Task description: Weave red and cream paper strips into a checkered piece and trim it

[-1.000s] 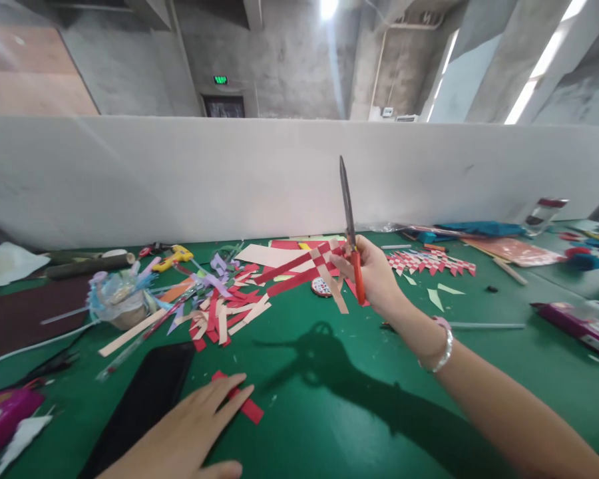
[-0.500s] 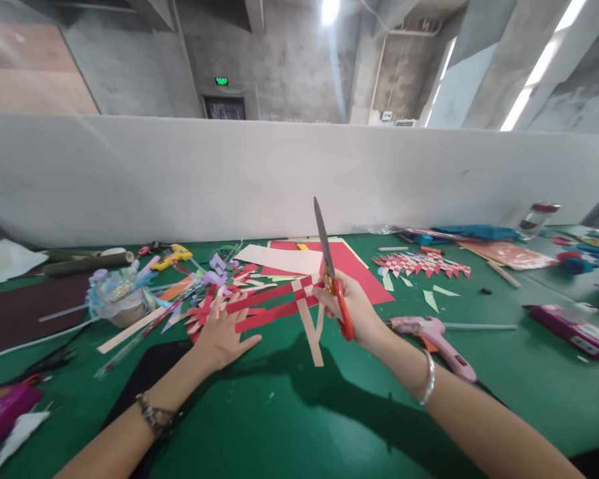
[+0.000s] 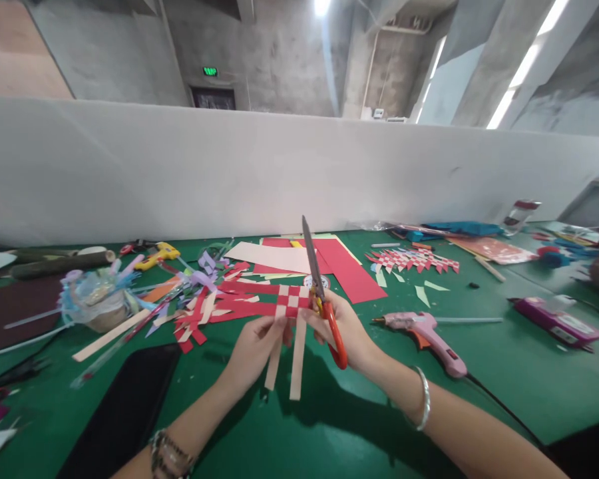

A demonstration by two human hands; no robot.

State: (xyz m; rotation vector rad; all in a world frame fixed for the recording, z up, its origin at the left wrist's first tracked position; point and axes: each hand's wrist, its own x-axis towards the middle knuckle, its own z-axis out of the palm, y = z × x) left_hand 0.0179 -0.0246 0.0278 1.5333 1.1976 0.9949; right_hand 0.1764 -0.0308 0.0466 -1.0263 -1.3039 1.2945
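Checkered paper weave [image 3: 290, 303], steel-bladed scissors [image 3: 321, 298]

Matt red and cream paper strips form the woven piece [image 3: 289, 303], the scissors [image 3: 322, 299] pair dull metal blades with glossy orange plastic handles, and the table [image 3: 259, 432] looks smooth matt green.

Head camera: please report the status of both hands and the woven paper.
Left hand and right hand hold woven paper strips. Right also grips scissors, blades shut. Pink glue gun nearby.
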